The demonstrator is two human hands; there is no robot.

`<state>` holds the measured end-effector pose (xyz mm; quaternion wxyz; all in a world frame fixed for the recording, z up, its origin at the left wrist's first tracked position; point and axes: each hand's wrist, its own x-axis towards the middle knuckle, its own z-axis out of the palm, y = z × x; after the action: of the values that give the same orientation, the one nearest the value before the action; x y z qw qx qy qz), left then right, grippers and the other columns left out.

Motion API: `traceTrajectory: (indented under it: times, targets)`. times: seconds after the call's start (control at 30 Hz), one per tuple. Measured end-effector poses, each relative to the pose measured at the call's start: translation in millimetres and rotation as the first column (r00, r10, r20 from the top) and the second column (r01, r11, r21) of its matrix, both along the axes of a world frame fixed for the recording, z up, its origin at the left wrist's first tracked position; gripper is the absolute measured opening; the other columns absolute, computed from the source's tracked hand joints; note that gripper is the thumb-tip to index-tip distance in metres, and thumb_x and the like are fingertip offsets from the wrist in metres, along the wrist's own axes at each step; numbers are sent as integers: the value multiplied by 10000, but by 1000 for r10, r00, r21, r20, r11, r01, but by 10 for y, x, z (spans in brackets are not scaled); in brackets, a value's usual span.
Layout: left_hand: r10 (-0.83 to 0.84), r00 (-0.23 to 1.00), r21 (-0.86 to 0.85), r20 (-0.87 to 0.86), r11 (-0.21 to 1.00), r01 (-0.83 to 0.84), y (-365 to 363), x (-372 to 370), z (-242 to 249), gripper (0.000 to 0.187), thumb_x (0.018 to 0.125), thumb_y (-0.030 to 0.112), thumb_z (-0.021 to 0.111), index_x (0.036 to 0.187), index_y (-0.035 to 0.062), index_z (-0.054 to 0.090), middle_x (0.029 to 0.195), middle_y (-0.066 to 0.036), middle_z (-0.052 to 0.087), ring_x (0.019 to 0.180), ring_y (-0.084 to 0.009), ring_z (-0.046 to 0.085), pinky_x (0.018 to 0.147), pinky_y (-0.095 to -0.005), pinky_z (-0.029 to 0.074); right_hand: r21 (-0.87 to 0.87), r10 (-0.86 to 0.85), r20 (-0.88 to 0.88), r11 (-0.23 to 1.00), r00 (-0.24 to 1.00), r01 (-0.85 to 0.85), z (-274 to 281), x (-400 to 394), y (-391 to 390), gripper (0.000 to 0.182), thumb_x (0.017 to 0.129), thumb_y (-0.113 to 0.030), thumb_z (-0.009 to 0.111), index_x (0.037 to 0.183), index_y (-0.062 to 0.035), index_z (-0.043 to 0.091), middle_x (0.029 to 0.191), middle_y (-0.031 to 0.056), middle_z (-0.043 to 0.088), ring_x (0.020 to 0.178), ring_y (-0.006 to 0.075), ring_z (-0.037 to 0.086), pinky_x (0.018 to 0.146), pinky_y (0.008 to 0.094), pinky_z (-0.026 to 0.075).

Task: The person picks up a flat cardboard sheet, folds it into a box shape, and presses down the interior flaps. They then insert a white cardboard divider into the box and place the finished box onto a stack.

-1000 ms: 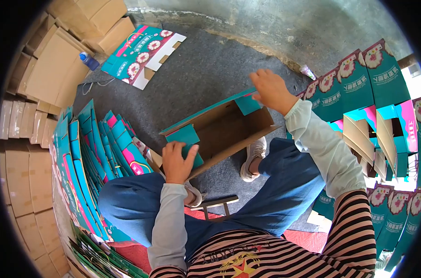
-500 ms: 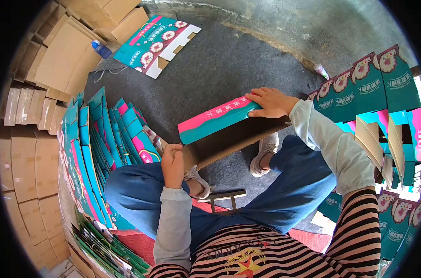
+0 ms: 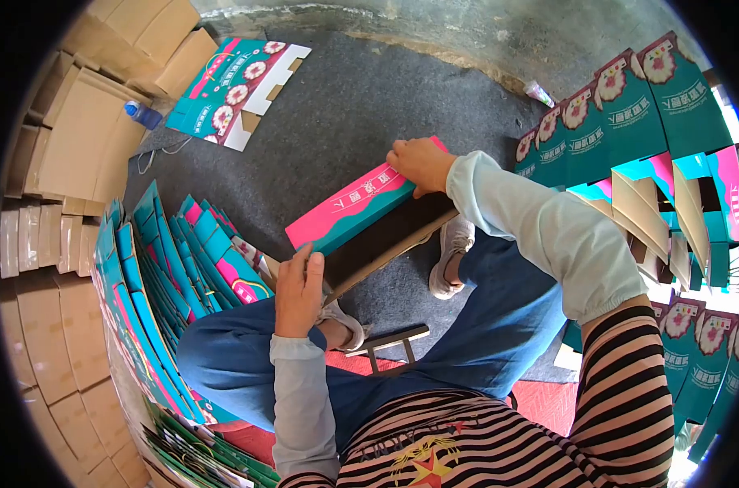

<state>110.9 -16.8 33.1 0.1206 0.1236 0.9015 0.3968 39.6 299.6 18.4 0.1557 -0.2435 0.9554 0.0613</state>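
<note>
A long pink and teal carton (image 3: 357, 203) lies across the space between my knees, its dark inside facing me. My left hand (image 3: 298, 291) grips the carton's near left end, thumb up along the edge. At the far right end, my right hand (image 3: 424, 165) is wrapped over the top edge, fingers on the pink face. The carton is tilted, with its left end nearer to me.
Folded teal cartons (image 3: 170, 252) stand packed at the left. Brown boxes (image 3: 48, 325) are stacked behind them. A flat printed carton (image 3: 231, 93) and a blue bottle (image 3: 143, 115) lie ahead. More teal cartons (image 3: 621, 118) stand at the right.
The carton has shifted left and its pink face now shows more. My right hand has moved left with it, and my left hand's thumb has lifted upward. The view has shifted slightly.
</note>
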Motion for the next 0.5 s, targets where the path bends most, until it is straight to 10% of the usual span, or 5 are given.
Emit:
traceTrajectory:
  times: [0.27,0.37,0.5]
  targets:
    - [-53,997,34,-59,998,55,43,-41,-185,469,984,370,366,1248,14,519,1167,-196,521,1029,-337,539,913,-388,410,-54,-103,-91,994,990,99,-296,162,-5,724,578,-201,836,1132,63,452,1064,219,523,877,327,624,656,358,546]
    - [-55,994,338,95,941,20,115,-57,-346,410,944,329,486,1198,11,539,1144,-180,510,993,-325,554,877,-391,434,-79,-132,-71,989,989,127,-276,163,-11,727,583,-176,833,1142,64,436,1067,221,512,868,331,626,644,364,546]
    - [-86,991,-131,-107,989,72,92,-78,-270,344,797,254,694,989,15,539,1001,-149,492,885,-330,555,747,-404,459,-87,-134,-55,988,989,129,-272,178,-6,712,590,-166,831,1134,61,432,1049,210,513,877,333,624,638,368,545]
